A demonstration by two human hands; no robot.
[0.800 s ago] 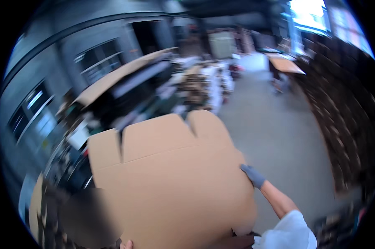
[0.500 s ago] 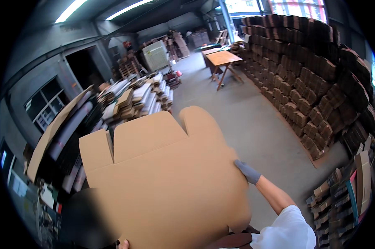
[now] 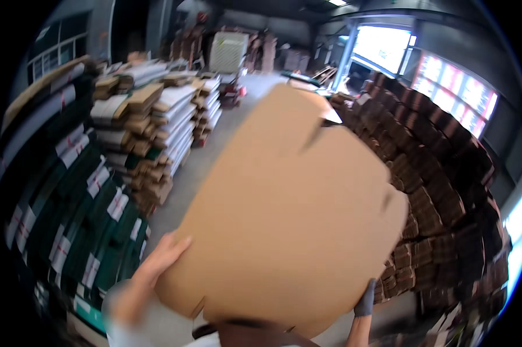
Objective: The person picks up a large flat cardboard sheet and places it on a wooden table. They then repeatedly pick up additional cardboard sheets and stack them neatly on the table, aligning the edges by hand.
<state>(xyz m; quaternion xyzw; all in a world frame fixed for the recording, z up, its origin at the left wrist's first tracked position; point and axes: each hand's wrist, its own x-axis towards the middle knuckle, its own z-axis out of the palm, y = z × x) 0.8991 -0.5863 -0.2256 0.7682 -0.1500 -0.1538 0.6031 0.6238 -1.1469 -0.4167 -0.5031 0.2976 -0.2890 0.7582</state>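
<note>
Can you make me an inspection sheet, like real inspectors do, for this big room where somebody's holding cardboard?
Surface: grey floor, much of it hidden.
Job's things: large brown cardboard sheet, slotted at its edges, held up off the floor.
Clutter: green-and-white bundles and brown-and-white stacks on the left; dark brown stacks on the right.
Hands: left hand bare, gripping the sheet's left edge; right hand gloved in grey, at its lower right edge. Most fingers are hidden.
Cables: nothing seen.
Surroundings: pale panel at the back; bright opening and red-and-white window at upper right.
</note>
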